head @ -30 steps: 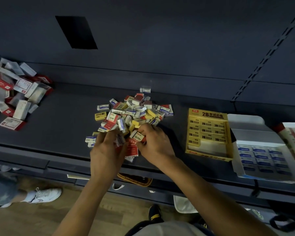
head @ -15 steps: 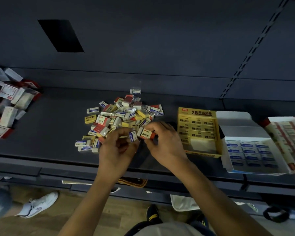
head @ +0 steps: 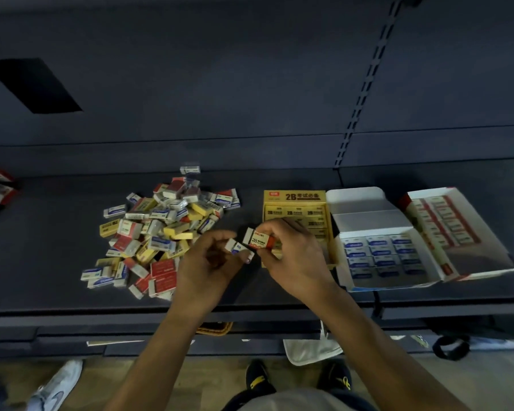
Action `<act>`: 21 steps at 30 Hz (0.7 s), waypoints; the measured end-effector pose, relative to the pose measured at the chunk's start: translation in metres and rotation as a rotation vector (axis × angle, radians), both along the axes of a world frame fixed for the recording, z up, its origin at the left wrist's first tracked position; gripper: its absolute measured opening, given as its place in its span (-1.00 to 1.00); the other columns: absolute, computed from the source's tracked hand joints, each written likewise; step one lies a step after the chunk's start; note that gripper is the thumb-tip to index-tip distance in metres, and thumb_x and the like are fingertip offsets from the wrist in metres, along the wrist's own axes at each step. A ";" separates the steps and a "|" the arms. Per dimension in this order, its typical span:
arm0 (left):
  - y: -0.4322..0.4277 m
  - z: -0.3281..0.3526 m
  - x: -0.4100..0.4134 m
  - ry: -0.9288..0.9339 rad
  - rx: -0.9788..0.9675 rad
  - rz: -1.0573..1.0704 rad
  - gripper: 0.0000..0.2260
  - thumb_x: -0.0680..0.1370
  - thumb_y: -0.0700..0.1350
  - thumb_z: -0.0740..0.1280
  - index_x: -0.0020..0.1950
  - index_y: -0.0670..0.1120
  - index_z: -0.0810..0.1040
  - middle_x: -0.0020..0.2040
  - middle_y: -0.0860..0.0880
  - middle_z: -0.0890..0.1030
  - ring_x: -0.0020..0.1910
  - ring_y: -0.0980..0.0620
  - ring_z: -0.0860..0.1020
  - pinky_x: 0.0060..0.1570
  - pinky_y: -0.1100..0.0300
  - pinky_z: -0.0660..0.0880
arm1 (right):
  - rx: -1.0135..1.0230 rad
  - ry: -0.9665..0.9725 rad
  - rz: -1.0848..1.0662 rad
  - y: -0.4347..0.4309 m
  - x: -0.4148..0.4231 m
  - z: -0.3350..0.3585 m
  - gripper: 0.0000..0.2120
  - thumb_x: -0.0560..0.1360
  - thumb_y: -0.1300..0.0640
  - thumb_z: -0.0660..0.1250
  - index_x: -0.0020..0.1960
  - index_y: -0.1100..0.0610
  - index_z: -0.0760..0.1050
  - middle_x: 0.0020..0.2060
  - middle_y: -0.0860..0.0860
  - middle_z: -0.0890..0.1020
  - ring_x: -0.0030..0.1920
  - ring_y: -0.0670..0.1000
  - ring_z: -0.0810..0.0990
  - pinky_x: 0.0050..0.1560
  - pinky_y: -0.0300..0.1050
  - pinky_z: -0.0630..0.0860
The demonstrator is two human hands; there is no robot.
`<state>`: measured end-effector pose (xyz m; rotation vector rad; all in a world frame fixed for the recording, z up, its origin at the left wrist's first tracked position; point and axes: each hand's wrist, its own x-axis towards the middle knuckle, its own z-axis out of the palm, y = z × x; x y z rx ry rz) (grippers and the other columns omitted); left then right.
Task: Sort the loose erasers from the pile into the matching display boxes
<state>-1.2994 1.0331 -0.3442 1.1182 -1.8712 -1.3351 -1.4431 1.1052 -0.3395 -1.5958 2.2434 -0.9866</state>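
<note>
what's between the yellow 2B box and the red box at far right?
Head view: the white display box, lid flipped back, holding blue-label erasers, sits between the yellow 2B box and the red box.

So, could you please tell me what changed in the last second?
Both hands left the pile and moved right, toward the yellow display box: the right hand now pinches a red 2B eraser, the left hand a blue-and-white eraser. Pile, blue box and red box stayed put.
</note>
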 end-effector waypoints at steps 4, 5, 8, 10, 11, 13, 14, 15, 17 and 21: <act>0.006 -0.003 -0.015 0.005 0.037 -0.015 -0.79 0.38 -0.13 0.50 -0.06 0.08 0.57 -0.22 -0.06 0.61 -0.20 -0.06 0.62 -0.12 -0.08 0.58 | 0.015 0.023 -0.025 0.016 -0.021 0.001 -0.74 0.42 0.15 0.42 0.10 0.03 0.52 0.03 -0.09 0.58 0.11 -0.06 0.48 -0.06 -0.36 0.33; 0.008 -0.003 -0.019 -0.004 0.039 -0.022 -0.80 0.38 -0.14 0.50 -0.07 0.07 0.58 -0.22 -0.08 0.61 -0.20 -0.07 0.62 -0.11 -0.09 0.58 | -0.002 0.025 -0.032 0.020 -0.026 0.001 -0.74 0.40 0.16 0.43 0.08 0.04 0.53 0.02 -0.08 0.59 0.10 -0.04 0.50 -0.04 -0.32 0.40; 0.017 -0.002 -0.034 -0.004 0.075 -0.089 -0.80 0.35 -0.13 0.49 -0.07 0.02 0.58 -0.22 -0.08 0.65 -0.20 -0.01 0.64 -0.09 -0.05 0.60 | -0.052 0.026 -0.037 0.032 -0.042 0.000 -0.74 0.33 0.22 0.48 0.00 0.08 0.56 -0.04 -0.01 0.63 0.02 0.03 0.56 -0.08 -0.10 0.54; 0.022 -0.002 -0.042 -0.022 0.092 -0.144 -0.76 0.31 -0.04 0.48 -0.05 0.01 0.59 -0.20 -0.04 0.67 -0.17 0.01 0.65 -0.05 -0.07 0.59 | -0.060 0.041 -0.045 0.042 -0.052 0.000 -0.74 0.32 0.25 0.49 -0.02 0.11 0.56 -0.06 0.02 0.64 0.00 0.04 0.56 -0.13 -0.17 0.50; 0.025 -0.002 -0.047 -0.037 0.093 -0.174 -0.76 0.31 -0.05 0.48 -0.04 0.03 0.60 -0.19 -0.02 0.68 -0.16 0.01 0.65 -0.04 -0.07 0.59 | -0.053 0.046 -0.052 0.046 -0.058 0.001 -0.74 0.33 0.25 0.48 -0.01 0.11 0.56 -0.05 0.02 0.64 0.00 0.04 0.56 -0.14 -0.19 0.49; 0.031 0.000 -0.056 -0.057 0.104 -0.231 -0.79 0.38 -0.16 0.48 -0.04 0.03 0.59 -0.18 0.02 0.69 -0.18 0.02 0.66 -0.03 -0.06 0.59 | -0.038 0.050 -0.064 0.056 -0.068 0.002 -0.74 0.35 0.23 0.47 0.01 0.11 0.56 -0.05 0.02 0.64 0.01 0.05 0.56 -0.12 -0.14 0.53; 0.035 0.001 -0.061 -0.069 0.107 -0.250 -0.80 0.41 -0.21 0.47 -0.04 0.01 0.59 -0.19 0.02 0.69 -0.20 0.01 0.66 -0.04 -0.05 0.59 | -0.037 0.053 -0.070 0.061 -0.074 0.002 -0.74 0.35 0.22 0.47 0.02 0.11 0.56 -0.05 0.02 0.64 0.00 0.05 0.56 -0.12 -0.12 0.54; 0.038 0.002 -0.066 -0.082 0.102 -0.265 -0.82 0.43 -0.23 0.46 -0.04 0.00 0.59 -0.20 0.02 0.69 -0.21 0.01 0.66 -0.06 -0.02 0.60 | -0.037 0.059 -0.080 0.065 -0.079 0.001 -0.75 0.35 0.21 0.48 0.01 0.11 0.56 -0.06 0.02 0.64 -0.01 0.04 0.56 -0.12 -0.13 0.53; 0.045 0.004 -0.075 -0.105 0.064 -0.282 -0.83 0.42 -0.21 0.47 -0.07 0.03 0.60 -0.21 0.03 0.68 -0.22 0.08 0.65 -0.09 0.12 0.60 | -0.029 0.055 -0.101 0.074 -0.090 0.003 -0.77 0.37 0.19 0.46 0.01 0.09 0.56 -0.08 0.00 0.64 -0.01 0.02 0.56 -0.10 -0.13 0.52; 0.058 0.005 -0.091 -0.163 -0.095 -0.284 -0.83 0.39 -0.14 0.50 -0.11 0.09 0.62 -0.17 0.13 0.64 -0.16 0.26 0.59 -0.13 0.46 0.47 | -0.012 0.052 -0.137 0.097 -0.114 0.005 -0.86 0.41 0.15 0.42 -0.03 0.07 0.56 -0.08 -0.02 0.64 -0.04 0.00 0.58 -0.09 -0.14 0.53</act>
